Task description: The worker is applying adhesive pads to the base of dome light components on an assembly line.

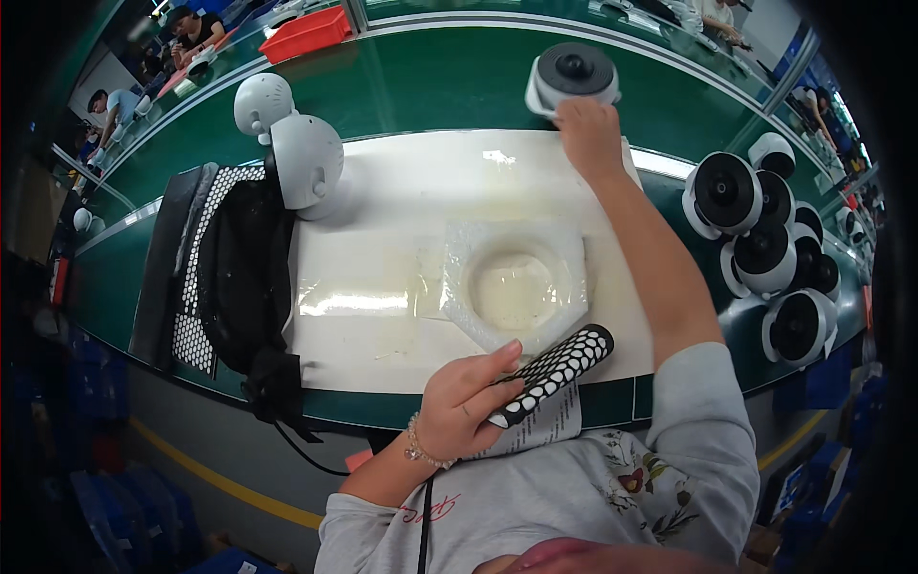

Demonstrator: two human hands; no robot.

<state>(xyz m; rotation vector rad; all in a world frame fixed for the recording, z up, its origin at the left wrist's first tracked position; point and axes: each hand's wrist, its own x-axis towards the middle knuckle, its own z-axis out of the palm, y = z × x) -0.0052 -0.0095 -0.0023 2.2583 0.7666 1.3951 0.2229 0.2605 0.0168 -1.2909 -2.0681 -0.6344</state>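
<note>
My right hand [591, 139] reaches to the far side of the bench, its fingers closed on the near edge of a white camera unit [577, 69] with a round black face and a central lens. Close to my body, my left hand [461, 407] grips a narrow black piece covered in white honeycomb cells [559, 373], thumb resting along its upper side. Just beyond that piece, a plastic-wrapped white ring-shaped holder [461, 277] lies on a white sheet [373, 258]. Nothing sits in the ring's round opening.
More camera units [765, 251] are grouped at the right. To the left, two white rounded housings [311, 158] stand beside a black bag [244, 263] and honeycomb-patterned sheets [196, 320]. A red tray [306, 33] sits at the far left; other people work beyond the bench.
</note>
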